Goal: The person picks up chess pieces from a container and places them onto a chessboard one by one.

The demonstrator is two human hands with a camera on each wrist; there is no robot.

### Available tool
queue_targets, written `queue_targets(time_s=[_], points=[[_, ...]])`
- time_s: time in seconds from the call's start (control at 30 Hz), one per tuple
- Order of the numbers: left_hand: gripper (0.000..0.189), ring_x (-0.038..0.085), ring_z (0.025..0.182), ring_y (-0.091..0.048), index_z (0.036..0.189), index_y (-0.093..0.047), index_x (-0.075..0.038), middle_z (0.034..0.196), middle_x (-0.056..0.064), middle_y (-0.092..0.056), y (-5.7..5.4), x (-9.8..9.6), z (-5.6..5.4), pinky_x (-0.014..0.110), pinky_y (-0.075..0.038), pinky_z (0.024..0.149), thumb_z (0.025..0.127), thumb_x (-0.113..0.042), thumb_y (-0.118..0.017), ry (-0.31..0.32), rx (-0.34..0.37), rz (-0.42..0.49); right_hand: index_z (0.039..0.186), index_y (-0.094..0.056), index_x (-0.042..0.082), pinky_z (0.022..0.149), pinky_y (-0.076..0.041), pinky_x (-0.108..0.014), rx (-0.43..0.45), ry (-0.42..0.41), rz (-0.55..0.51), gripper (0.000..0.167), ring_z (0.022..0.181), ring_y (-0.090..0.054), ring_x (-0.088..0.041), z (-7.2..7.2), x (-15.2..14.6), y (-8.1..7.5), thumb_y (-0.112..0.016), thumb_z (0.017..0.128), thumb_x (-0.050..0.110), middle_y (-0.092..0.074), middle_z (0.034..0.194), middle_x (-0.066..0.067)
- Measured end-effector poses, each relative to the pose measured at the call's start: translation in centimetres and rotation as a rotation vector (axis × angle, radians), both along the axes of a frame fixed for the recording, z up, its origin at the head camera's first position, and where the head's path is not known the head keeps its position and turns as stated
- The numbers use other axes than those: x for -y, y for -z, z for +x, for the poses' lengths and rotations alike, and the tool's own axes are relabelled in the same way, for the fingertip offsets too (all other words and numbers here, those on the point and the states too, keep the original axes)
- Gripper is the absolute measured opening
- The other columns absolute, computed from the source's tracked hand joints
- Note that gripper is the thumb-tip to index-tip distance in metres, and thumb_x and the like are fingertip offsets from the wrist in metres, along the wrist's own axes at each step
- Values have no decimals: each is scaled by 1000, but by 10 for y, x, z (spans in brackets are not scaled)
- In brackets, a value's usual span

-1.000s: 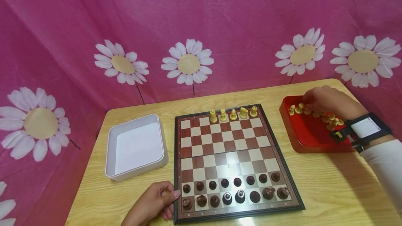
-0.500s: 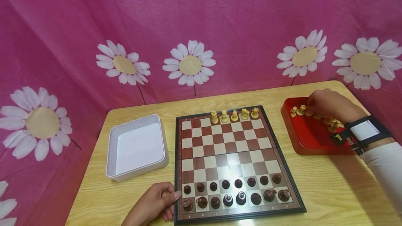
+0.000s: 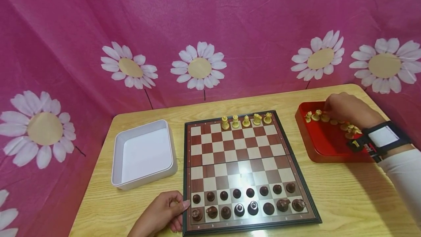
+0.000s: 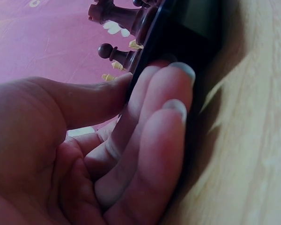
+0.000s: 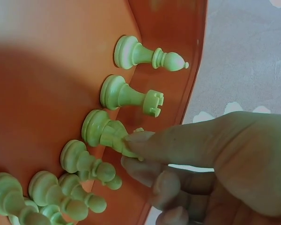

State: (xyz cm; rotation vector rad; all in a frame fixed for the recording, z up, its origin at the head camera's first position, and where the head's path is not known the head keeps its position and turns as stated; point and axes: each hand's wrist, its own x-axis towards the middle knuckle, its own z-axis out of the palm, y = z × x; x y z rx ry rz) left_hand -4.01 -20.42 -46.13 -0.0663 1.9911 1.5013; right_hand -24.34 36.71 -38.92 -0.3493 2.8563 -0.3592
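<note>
In the right wrist view my right hand (image 3: pixel 349 109) pinches the head of a cream knight (image 5: pixel 111 135) between thumb and forefinger; its base is among the pieces in the red tray (image 3: pixel 329 142). A cream rook (image 5: pixel 124 95) and a cream bishop (image 5: pixel 147 55) stand beside it, with several cream pawns (image 5: pixel 86 161) on the other side. My left hand (image 3: pixel 161 211) grips the near left edge of the chessboard (image 3: pixel 233 169), thumb on top and fingers curled at the board's side. Dark chess pieces (image 3: pixel 225 212) fill the board's two near rows.
Several cream pieces (image 3: pixel 246 121) stand along the board's far row, toward the right. A white tray (image 3: pixel 146 156) stands left of the board on the wooden table (image 3: pixel 342 193). Behind the table hangs a pink cloth (image 3: pixel 250 21) with daisies.
My right hand has shifted slightly to the right within the red tray. The left hand keeps its place at the board's edge, and the pieces on the board stand as before.
</note>
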Motion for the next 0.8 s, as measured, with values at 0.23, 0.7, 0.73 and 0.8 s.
queue_targets(time_s=[0.23,0.7,0.73,0.8], points=[[29,7,50,-61,91,-60,-2,61,0,-64,-1,-1,-1,21,-52,49,103,-28,-66,9,12,11,89,-77,-3,53,-49,-33,-34,10,52,9,58,-53,-18,4,-6,-9,-72,87,4,-66,66,-5],[29,8,49,-61,90,-60,-2,59,0,-64,-2,-1,0,22,-52,48,102,-28,-67,-10,9,-6,106,-72,-13,81,-59,-60,-155,23,80,23,80,-69,-37,6,-5,-36,-72,86,-2,-72,97,-33],[29,8,49,-61,89,-60,-2,59,0,-64,-2,0,0,22,-52,48,102,-28,-67,-11,7,-7,106,-72,-13,81,-59,-61,-162,22,83,23,81,-68,-39,6,-4,-38,-72,86,-2,-72,98,-33],[30,8,49,-62,89,-60,-3,59,0,-64,-2,0,0,22,-52,48,102,-28,-67,-10,2,-11,106,-72,-13,83,-59,-61,-175,12,94,23,84,-70,-41,7,0,-41,-73,86,-2,-72,99,-33]])
